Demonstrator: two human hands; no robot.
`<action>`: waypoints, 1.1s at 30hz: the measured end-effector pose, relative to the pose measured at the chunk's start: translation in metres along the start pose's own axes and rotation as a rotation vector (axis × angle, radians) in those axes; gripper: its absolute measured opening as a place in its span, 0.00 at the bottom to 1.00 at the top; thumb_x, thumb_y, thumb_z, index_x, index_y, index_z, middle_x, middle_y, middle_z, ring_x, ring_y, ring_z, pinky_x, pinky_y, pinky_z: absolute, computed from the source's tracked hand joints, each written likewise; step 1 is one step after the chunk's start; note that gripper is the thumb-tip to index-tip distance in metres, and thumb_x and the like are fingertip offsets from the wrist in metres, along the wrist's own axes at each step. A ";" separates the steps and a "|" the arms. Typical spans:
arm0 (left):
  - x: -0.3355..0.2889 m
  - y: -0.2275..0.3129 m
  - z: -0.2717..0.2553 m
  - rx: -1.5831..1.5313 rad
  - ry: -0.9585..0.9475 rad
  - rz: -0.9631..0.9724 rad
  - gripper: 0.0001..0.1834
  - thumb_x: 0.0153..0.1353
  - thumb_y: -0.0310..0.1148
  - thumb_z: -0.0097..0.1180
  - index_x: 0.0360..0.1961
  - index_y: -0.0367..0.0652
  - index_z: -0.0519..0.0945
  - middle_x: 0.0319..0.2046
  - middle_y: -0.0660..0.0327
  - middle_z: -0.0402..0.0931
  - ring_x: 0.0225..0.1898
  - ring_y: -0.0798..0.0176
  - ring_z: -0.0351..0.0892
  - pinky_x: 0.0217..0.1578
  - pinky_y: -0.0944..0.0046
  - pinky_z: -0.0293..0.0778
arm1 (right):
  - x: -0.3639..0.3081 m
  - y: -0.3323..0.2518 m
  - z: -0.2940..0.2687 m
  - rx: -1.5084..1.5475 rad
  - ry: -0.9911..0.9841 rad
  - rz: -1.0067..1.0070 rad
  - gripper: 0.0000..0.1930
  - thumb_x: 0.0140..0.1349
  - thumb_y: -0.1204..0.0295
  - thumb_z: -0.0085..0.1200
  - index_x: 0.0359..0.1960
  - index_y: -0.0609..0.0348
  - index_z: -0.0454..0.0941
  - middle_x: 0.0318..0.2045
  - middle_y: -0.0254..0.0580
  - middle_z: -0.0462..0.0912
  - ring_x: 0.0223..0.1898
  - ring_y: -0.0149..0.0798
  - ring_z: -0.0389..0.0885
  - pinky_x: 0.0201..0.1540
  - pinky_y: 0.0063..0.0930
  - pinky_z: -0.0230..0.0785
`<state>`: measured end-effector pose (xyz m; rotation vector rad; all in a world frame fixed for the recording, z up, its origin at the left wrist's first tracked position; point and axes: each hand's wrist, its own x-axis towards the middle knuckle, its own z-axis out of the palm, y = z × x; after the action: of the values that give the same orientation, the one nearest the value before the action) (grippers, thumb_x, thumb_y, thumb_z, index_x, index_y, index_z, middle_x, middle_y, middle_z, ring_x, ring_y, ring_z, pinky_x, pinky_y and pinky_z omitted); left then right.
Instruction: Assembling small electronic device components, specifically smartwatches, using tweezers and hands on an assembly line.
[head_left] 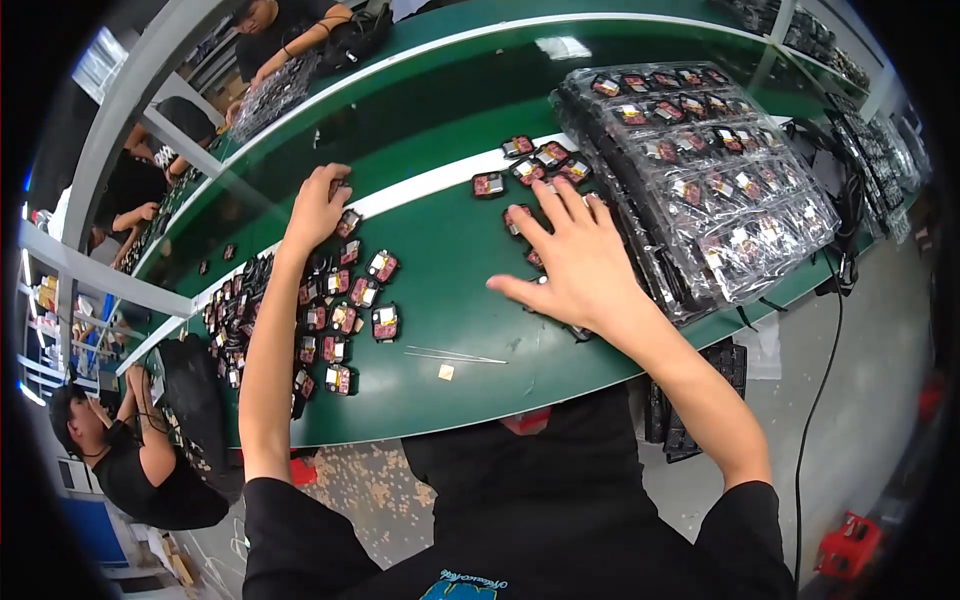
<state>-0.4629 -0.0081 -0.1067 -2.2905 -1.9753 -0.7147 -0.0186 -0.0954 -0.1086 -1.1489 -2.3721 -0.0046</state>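
My left hand (316, 208) is at the far end of the left group, its fingers curled over a small dark module (341, 186) that they partly hide. More small black modules (384, 322), with red faces and white labels, crowd the table below it and beside my left forearm. My right hand (568, 255) lies palm down with its fingers spread over a second, looser group. One black module (488, 185) there sits to the left of the fingertips, and others show just beyond them. Some are hidden beneath that hand.
Stacked clear plastic trays (700, 180) filled with modules stand on the right of the green table (450, 280). Thin metal tweezers (455, 355) and a small tan square (446, 372) lie near the front edge. A black cable (825, 370) hangs at right. Co-workers sit at left and across.
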 end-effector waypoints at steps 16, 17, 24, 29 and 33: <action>-0.058 0.104 -0.037 -0.259 -0.253 0.203 0.15 0.73 0.31 0.66 0.57 0.37 0.86 0.53 0.51 0.85 0.57 0.46 0.84 0.64 0.51 0.76 | 0.006 0.006 -0.006 0.053 0.000 -0.031 0.36 0.63 0.41 0.72 0.65 0.53 0.86 0.63 0.49 0.81 0.69 0.54 0.76 0.73 0.60 0.65; -0.061 0.103 -0.038 -0.278 -0.243 0.189 0.15 0.73 0.32 0.65 0.57 0.38 0.86 0.54 0.52 0.85 0.57 0.47 0.83 0.65 0.50 0.75 | 0.007 0.004 -0.004 0.052 0.092 -0.080 0.27 0.67 0.51 0.71 0.61 0.54 0.87 0.54 0.44 0.82 0.60 0.49 0.79 0.64 0.50 0.71; -0.057 0.135 -0.031 -0.292 -0.252 0.266 0.21 0.73 0.37 0.68 0.62 0.41 0.84 0.62 0.50 0.82 0.66 0.45 0.78 0.69 0.50 0.72 | 0.014 0.004 -0.003 0.058 0.100 -0.020 0.28 0.65 0.55 0.74 0.60 0.58 0.83 0.46 0.43 0.79 0.52 0.48 0.80 0.52 0.46 0.75; -0.035 0.184 -0.006 -0.314 -0.324 0.412 0.31 0.69 0.40 0.73 0.69 0.42 0.80 0.70 0.49 0.76 0.73 0.43 0.74 0.75 0.48 0.69 | 0.016 0.002 0.002 0.044 0.138 -0.023 0.18 0.65 0.56 0.73 0.36 0.59 0.83 0.40 0.43 0.78 0.48 0.47 0.80 0.48 0.45 0.76; -0.011 0.192 0.013 -0.327 -0.396 0.436 0.45 0.62 0.36 0.76 0.80 0.46 0.71 0.82 0.44 0.61 0.84 0.39 0.57 0.82 0.44 0.59 | 0.014 -0.001 0.003 -0.039 0.176 -0.066 0.17 0.64 0.58 0.72 0.38 0.57 0.82 0.37 0.42 0.85 0.46 0.45 0.85 0.46 0.42 0.78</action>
<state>-0.2781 -0.0516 -0.0707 -3.1217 -1.4508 -0.6118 -0.0281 -0.0849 -0.1052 -1.0428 -2.2611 -0.1679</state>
